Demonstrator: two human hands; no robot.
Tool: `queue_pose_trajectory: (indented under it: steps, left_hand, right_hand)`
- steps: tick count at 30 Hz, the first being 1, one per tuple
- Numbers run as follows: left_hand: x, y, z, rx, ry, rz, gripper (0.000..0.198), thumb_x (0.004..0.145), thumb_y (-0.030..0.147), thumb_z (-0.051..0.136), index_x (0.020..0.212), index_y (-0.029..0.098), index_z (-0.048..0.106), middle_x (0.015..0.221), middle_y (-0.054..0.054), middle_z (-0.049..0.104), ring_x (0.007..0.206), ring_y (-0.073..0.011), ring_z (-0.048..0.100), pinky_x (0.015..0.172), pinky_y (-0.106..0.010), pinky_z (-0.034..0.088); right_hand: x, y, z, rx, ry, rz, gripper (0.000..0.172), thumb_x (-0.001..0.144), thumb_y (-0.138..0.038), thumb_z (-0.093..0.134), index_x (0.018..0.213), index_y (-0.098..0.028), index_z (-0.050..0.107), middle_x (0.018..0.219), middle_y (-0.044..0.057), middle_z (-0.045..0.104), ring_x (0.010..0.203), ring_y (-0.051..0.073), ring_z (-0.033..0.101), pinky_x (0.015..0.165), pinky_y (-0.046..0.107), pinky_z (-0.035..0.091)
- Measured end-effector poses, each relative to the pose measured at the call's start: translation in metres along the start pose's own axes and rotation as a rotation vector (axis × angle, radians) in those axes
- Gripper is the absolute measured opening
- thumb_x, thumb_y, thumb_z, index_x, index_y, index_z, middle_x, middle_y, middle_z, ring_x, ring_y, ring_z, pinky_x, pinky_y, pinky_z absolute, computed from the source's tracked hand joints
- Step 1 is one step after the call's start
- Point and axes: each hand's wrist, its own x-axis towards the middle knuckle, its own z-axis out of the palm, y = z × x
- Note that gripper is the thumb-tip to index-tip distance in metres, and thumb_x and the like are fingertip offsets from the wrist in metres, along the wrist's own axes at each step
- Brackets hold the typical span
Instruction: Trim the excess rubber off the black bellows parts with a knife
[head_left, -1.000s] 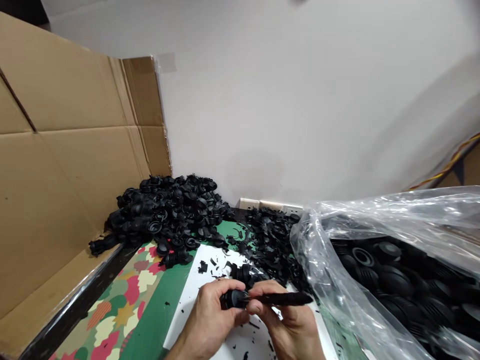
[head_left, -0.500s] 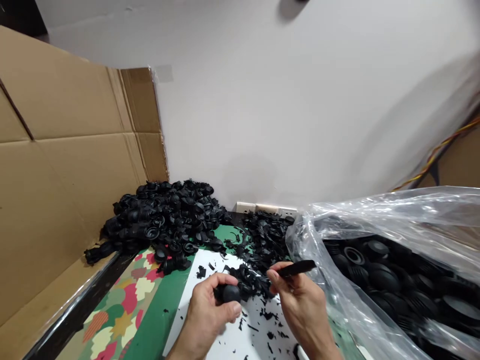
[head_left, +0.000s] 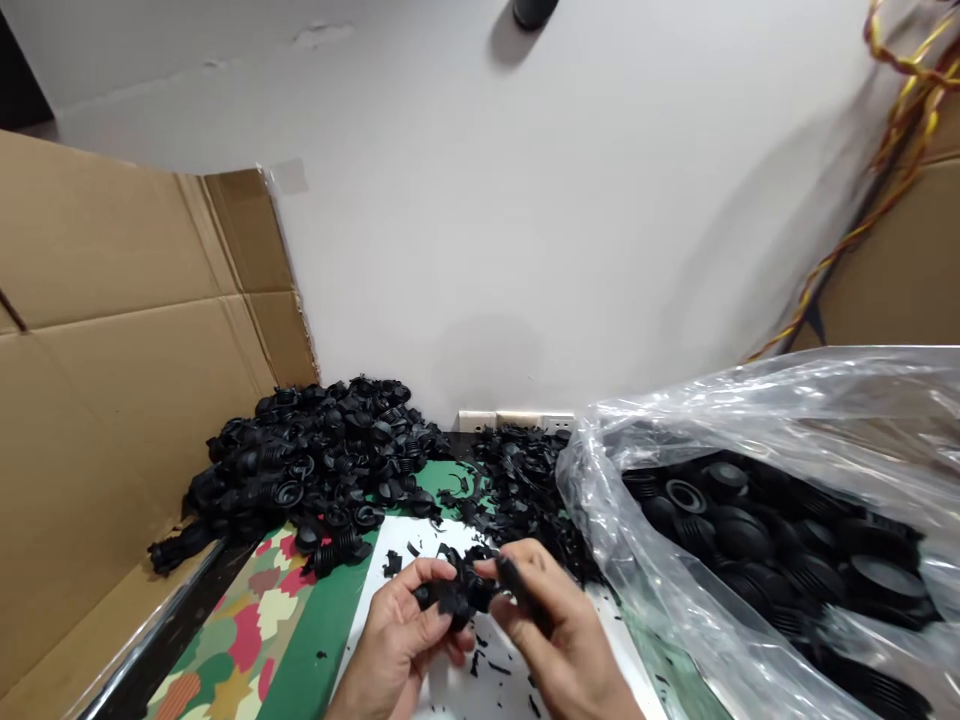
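In my left hand (head_left: pixel 409 632) is a black rubber part (head_left: pixel 454 592), pinched between thumb and fingers above the white sheet (head_left: pixel 442 690). My right hand (head_left: pixel 551 625) is closed on a dark handled tool (head_left: pixel 519 590), its fingertips close against the right side of the part. Which end of the tool is the tip I cannot make out. Black scraps lie on the sheet, with some behind the hands partly hidden by them. A heap of black ribbed rubber parts (head_left: pixel 315 450) rises at the back left, and a pile of black trimmings (head_left: pixel 521 475) lies at the back middle.
A clear plastic bag (head_left: pixel 607 500) with black round parts stands at the right. Cardboard (head_left: pixel 135 400) walls off the left side. A patterned strip (head_left: pixel 232 640) lies on the green surface (head_left: pixel 315 630). Behind are a power strip (head_left: pixel 517 420), a wall and twisted wires (head_left: pixel 832 262).
My right hand has come left to the part in my left hand, and the tool now points differently. The part is turned in my left fingers. The camera view has shifted somewhat.
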Motion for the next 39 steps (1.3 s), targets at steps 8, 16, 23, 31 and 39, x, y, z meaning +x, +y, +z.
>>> queue_pose_trajectory:
  steps: [8, 16, 23, 31, 39]
  left_hand:
    - [0.003, -0.003, 0.004, -0.033, -0.02, -0.022, 0.037, 0.053, 0.028, 0.087, 0.079, 0.014, 0.064, 0.067, -0.007, 0.07, 0.046, -0.0157, 0.063, 0.043, -0.022, 0.043]
    - [0.008, -0.004, 0.002, -0.033, 0.057, 0.069, 0.038, 0.052, 0.031, 0.086, 0.08, 0.015, 0.065, 0.057, -0.002, 0.066, 0.041, -0.0127, 0.057, 0.039, -0.021, 0.039]
    - [-0.005, -0.004, 0.004, 0.053, -0.097, 0.006, 0.029, 0.048, 0.022, 0.088, 0.065, 0.013, 0.066, 0.046, 0.0, 0.062, 0.035, -0.0108, 0.054, 0.038, -0.019, 0.037]
    - [-0.003, 0.001, 0.003, -0.067, -0.083, 0.087, 0.03, 0.06, 0.027, 0.084, 0.08, 0.016, 0.064, 0.06, -0.001, 0.065, 0.046, -0.0114, 0.059, 0.049, -0.021, 0.045]
    - [-0.004, 0.0, 0.003, -0.136, -0.088, 0.038, 0.029, 0.062, 0.025, 0.082, 0.083, 0.017, 0.063, 0.069, -0.003, 0.066, 0.051, -0.0099, 0.055, 0.051, -0.021, 0.043]
  right_hand:
    - [0.005, 0.016, 0.02, -0.089, -0.028, -0.013, 0.018, 0.078, -0.02, 0.053, 0.06, -0.02, 0.053, 0.069, 0.001, 0.053, 0.063, 0.016, 0.054, 0.057, 0.023, 0.043]
    - [0.011, 0.021, 0.042, -0.453, 0.127, -0.234, 0.016, 0.076, -0.025, 0.044, 0.061, -0.024, 0.038, 0.054, -0.003, 0.047, 0.041, 0.013, 0.044, 0.041, 0.022, 0.031]
    - [0.035, 0.031, 0.015, -0.534, 0.13, -0.008, 0.014, 0.07, -0.026, 0.041, 0.059, -0.026, 0.033, 0.049, -0.002, 0.047, 0.044, 0.017, 0.045, 0.043, 0.025, 0.032]
    - [0.035, 0.007, -0.017, -0.402, 0.076, 0.034, 0.016, 0.08, -0.03, 0.047, 0.076, -0.02, 0.059, 0.071, 0.004, 0.064, 0.066, 0.02, 0.059, 0.06, 0.029, 0.047]
    - [0.008, -0.004, 0.011, -0.117, -0.18, -0.026, 0.015, 0.074, -0.014, 0.056, 0.081, -0.019, 0.068, 0.085, 0.006, 0.066, 0.077, 0.02, 0.063, 0.067, 0.028, 0.049]
